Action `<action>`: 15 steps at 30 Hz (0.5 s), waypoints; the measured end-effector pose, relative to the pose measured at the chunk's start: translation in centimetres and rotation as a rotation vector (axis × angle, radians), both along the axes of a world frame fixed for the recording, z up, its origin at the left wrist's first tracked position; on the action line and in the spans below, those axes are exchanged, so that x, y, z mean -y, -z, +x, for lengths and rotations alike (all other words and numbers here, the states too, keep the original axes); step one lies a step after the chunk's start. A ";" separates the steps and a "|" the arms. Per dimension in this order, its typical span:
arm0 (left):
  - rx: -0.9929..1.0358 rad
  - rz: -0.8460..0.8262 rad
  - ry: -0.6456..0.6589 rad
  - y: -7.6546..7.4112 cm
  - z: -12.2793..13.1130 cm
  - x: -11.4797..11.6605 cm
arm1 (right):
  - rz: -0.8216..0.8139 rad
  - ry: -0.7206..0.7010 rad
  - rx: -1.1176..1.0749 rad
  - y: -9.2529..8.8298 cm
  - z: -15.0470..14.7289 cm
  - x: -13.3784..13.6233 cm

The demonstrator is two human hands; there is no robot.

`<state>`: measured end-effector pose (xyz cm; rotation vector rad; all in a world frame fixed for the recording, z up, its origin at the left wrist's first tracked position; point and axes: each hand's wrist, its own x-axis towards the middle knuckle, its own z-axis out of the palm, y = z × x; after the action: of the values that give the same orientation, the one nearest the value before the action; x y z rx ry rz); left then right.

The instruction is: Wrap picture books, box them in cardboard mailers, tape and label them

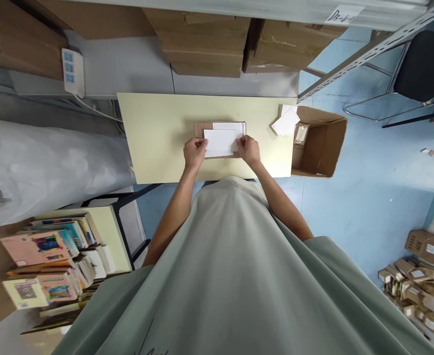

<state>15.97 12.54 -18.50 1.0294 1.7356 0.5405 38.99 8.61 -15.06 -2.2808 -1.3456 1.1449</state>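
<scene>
So here's where things stand, roughly mid-job I'd say. There's a flat brown package (198,130) lying on the cream table (157,133), upper middle of the frame, with a white sheet (228,125) on top of it, and a smaller white slip (217,144) overlaps that sheet.

The left hand (195,153) has its thumb and fingers pinched at the slip's left edge. The right hand (248,149) is curled up with fingertips together at the right side of the slip, but I can't tell whether it's gripping the slip, the sheet under it, or just touching.

What looks done: the package is laid flat and the paper is over most of it, with brown showing mainly at the left end and along the bottom edge. What looks undone: both hands are at the slip's edges, so I'd guess its placement isn't settled. No idea if anything is stuck down; you can't see that from up here.

Over at the table's right end there are a few loose white papers (286,122) that aren't on any package. Just beside that end, a cardboard box (335,148) sits open with a small package (301,134) inside, clear tape or plastic on it. Whether that one's finished, can't say.
</scene>
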 end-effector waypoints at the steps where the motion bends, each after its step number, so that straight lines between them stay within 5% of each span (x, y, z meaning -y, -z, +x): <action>1: 0.000 -0.004 -0.004 -0.1 0.1 0.0 | -0.004 0.000 0.002 0.0 0.0 0.0; 15: -0.032 -0.003 0.041 0.5 -0.1 -0.2 | -0.044 0.015 0.010 -0.3 -0.3 -0.5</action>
<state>15.90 12.75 -18.95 1.0742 1.7388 0.4983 38.70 9.12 -14.80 -2.3267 -1.3175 1.1714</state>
